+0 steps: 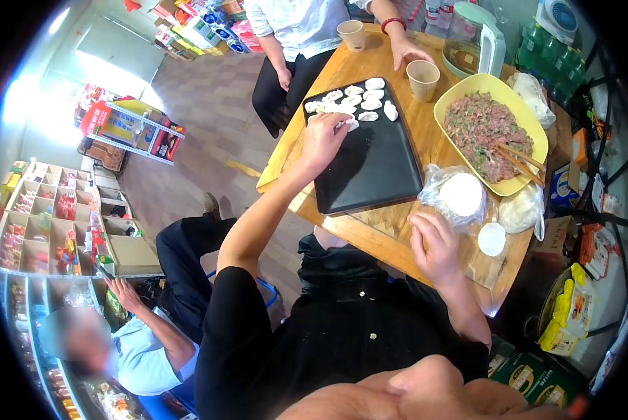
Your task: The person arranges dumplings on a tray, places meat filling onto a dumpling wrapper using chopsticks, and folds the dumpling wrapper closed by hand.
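Note:
My left hand [323, 142] reaches over a black tray [370, 178], its fingers pinched on a white dumpling [351, 124] that they partly cover. Several other folded dumplings [374, 84] lie in rows at the tray's far end. Close to the table's near edge, my right hand [434, 246] is curled closed, with nothing showing in it. Just beyond it sits a stack of round dumpling wrappers [462, 194] in an opened plastic bag [434, 183]. One single wrapper [491, 239] lies to the right of that hand.
A yellow bowl [445, 124] of minced filling [485, 126] holds chopsticks [520, 164]. Paper cups [423, 81] and a glass jug [463, 50] stand behind on the wooden table [398, 150]. Across sits one person [300, 28]; another person [149, 350] sits at left near shelves.

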The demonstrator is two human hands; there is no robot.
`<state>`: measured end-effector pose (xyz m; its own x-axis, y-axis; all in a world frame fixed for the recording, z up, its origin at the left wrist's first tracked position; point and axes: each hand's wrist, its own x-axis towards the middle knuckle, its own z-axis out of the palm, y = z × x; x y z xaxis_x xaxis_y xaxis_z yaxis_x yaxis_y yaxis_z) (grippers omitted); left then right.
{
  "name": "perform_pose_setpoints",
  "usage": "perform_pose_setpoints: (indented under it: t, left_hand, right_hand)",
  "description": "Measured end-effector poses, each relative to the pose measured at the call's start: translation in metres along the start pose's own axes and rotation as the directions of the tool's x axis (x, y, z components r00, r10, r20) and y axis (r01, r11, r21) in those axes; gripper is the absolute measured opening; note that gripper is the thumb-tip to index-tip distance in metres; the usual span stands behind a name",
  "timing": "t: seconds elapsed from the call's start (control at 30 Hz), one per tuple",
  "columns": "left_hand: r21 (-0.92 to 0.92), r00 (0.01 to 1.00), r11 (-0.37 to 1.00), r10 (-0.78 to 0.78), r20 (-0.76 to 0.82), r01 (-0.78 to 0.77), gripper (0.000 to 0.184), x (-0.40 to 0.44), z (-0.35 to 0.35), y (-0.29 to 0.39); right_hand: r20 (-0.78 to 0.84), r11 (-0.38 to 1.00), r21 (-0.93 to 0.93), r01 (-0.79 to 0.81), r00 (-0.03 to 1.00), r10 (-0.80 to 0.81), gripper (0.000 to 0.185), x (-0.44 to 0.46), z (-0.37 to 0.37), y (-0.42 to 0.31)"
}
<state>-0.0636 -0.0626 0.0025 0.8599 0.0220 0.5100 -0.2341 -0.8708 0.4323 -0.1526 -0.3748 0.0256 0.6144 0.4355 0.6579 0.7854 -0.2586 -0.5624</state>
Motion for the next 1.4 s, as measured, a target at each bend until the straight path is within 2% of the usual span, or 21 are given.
perform_pose_setpoints:
  t: [0.1, 0.17, 0.3, 0.4, 0.5, 0.53, 0.6, 0.67, 0.73, 0.9, 0.97, 1.03, 1.1, 1.17, 1.2, 1.3, 1.4]
  left_hand:
    - [0.102, 0.999, 0.995, -0.004, 0.043, -0.001, 0.015, 0.005, 0.008, -0.014]
    - [0.157, 0.993, 0.982, 0.097, 0.074, -0.108, 0.013, 0.003, 0.013, -0.023]
    - [0.214, 0.986, 0.963, 0.152, 0.072, -0.164, 0.016, 0.001, 0.012, -0.023]
    - [0.254, 0.988, 0.962, 0.065, 0.143, -0.100, 0.021, -0.003, 0.009, -0.011]
    - [0.325, 0.986, 0.939, 0.064, 0.152, -0.111, 0.023, -0.004, 0.013, -0.015]
    - [0.294, 0.988, 0.948, 0.083, 0.128, -0.118, 0.022, -0.003, 0.015, -0.018]
    - [0.271, 0.982, 0.955, 0.072, 0.174, -0.119, 0.019, 0.002, 0.012, -0.018]
    - [0.327, 0.981, 0.937, 0.066, 0.181, -0.124, 0.019, 0.001, 0.012, -0.017]
    - [0.328, 0.982, 0.930, 0.126, 0.143, -0.167, 0.016, 0.000, 0.018, -0.023]
    - [0.293, 0.976, 0.947, 0.069, 0.206, -0.129, 0.019, 0.001, 0.014, -0.017]
    - [0.292, 0.973, 0.949, 0.051, 0.227, -0.118, 0.021, 0.001, 0.010, -0.012]
    - [0.309, 0.984, 0.936, 0.138, 0.116, -0.168, 0.023, 0.003, 0.004, 0.020]
    - [0.105, 0.963, 0.960, 0.251, 0.097, -0.260, 0.023, 0.001, 0.003, 0.054]
    - [-0.129, 0.912, 0.921, 0.385, 0.144, -0.369, 0.016, -0.007, 0.010, 0.094]
    - [-0.214, 0.882, 0.878, 0.457, 0.112, -0.427, 0.011, -0.012, 0.020, 0.113]
    - [-0.351, 0.860, 0.834, 0.493, 0.133, -0.425, 0.011, -0.019, 0.037, 0.161]
    - [-0.374, 0.828, 0.813, 0.534, 0.172, -0.447, 0.017, -0.015, 0.052, 0.179]
  right_hand:
    - [-0.023, 1.000, 0.020, -0.003, 1.000, 0.003, 0.034, 0.001, 0.000, 0.005]
    - [-0.014, 1.000, 0.020, -0.003, 1.000, 0.003, 0.034, 0.000, -0.002, 0.005]
    - [-0.005, 0.999, 0.032, 0.006, 1.000, -0.006, 0.034, -0.001, 0.001, 0.009]
    - [0.021, 1.000, 0.019, -0.018, 1.000, 0.018, 0.032, -0.001, 0.001, 0.009]
    - [0.033, 0.999, 0.019, -0.038, 0.999, 0.037, 0.030, 0.002, -0.001, 0.006]
    - [0.032, 0.999, 0.004, -0.045, 0.998, 0.045, 0.028, 0.000, 0.001, 0.007]
    - [0.045, 0.997, -0.028, -0.075, 0.996, 0.076, 0.028, -0.002, 0.000, 0.004]
    - [0.055, 0.991, -0.065, -0.113, 0.992, 0.116, 0.028, -0.003, -0.001, 0.003]
    - [0.036, 0.998, 0.007, -0.064, 0.997, 0.063, 0.027, -0.003, 0.000, 0.007]
    - [-0.020, 0.999, 0.012, -0.038, 0.999, 0.038, 0.024, -0.008, 0.006, 0.012]
    - [0.040, 0.999, 0.036, -0.037, 0.999, 0.035, 0.023, -0.009, 0.006, 0.012]
    - [0.021, 0.999, 0.044, -0.017, 1.000, 0.016, 0.023, -0.009, 0.004, 0.008]
    - [0.059, 0.996, 0.087, 0.018, 0.998, -0.024, 0.023, -0.018, 0.005, 0.004]
    - [0.092, 0.993, 0.110, 0.032, 0.995, -0.042, 0.024, -0.027, -0.001, -0.001]
    - [0.134, 0.991, 0.127, 0.050, 0.989, -0.067, 0.024, -0.031, -0.005, -0.002]
    - [0.159, 0.993, 0.117, 0.026, 0.986, -0.044, 0.021, -0.047, -0.021, -0.011]
    - [0.153, 0.994, 0.111, -0.008, 0.988, -0.009, 0.021, -0.066, -0.034, -0.012]
